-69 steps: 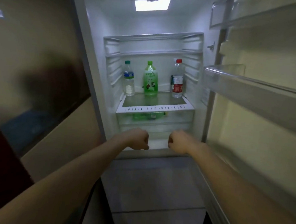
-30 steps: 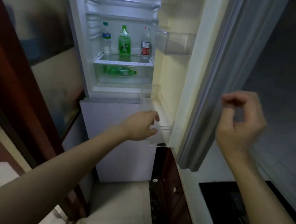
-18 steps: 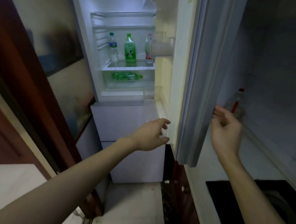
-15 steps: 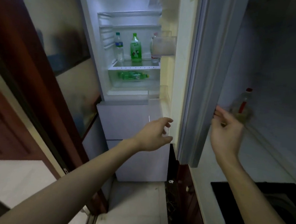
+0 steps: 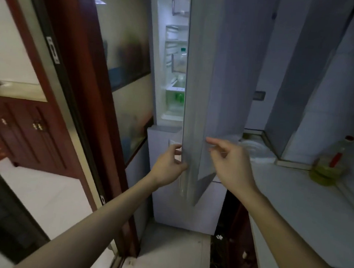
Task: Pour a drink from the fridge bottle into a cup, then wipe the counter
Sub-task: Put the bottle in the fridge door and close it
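Note:
The grey fridge door (image 5: 211, 94) stands only a narrow gap ajar. Through the gap I see a clear bottle with a green cap (image 5: 182, 58) on the lit shelf and a green bottle (image 5: 177, 97) lying in the drawer below; the other bottles are hidden by the door. My left hand (image 5: 170, 164) curls its fingers around the door's edge near its bottom corner. My right hand (image 5: 230, 162) hovers in front of the door's outer face, fingers loosely apart, holding nothing. No cup is in view.
A white counter (image 5: 292, 199) runs along the right, with an oil bottle with a red cap (image 5: 331, 164) against the wall and a pale round dish (image 5: 253, 147) near the fridge. A dark red door frame (image 5: 85, 91) and wooden cabinets (image 5: 27, 128) are on the left.
The fridge door has swung from wide open to nearly shut. My left hand has come onto its edge, and my right hand has shifted from the door's right side to its front face.

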`<state>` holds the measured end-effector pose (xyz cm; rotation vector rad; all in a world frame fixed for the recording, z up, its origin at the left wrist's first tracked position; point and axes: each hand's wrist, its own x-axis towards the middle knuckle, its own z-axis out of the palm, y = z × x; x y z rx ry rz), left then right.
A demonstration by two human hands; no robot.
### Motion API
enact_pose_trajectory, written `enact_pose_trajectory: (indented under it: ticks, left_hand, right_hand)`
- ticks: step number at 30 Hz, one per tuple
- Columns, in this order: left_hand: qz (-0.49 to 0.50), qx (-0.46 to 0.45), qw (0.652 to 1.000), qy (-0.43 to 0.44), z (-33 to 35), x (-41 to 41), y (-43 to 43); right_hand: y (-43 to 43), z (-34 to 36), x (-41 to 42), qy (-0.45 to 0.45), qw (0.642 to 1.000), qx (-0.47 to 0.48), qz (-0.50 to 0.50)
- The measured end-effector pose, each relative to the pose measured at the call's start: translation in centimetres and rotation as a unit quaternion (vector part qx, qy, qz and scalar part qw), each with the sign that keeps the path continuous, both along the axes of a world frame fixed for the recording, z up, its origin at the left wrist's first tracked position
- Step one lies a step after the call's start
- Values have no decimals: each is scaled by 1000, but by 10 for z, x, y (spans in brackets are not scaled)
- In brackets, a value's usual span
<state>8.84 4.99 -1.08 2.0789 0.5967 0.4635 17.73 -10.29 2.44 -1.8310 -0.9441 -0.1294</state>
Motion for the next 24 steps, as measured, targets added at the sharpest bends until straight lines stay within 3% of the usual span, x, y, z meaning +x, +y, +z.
enact_pose_trajectory:
  ticks: [10,18,24]
  left_hand:
    - [76,-76,994,-33,-8,1,103]
    - [102,-71,992,-24,-18,26,204]
    - [113,-120,985,-44,-28,51,256]
  right_hand:
    - [126,12,7,-164,963,-195,86]
    - [220,9,33,-201,942,-255,82]
    - [275,3,60,-231,924,-298,70]
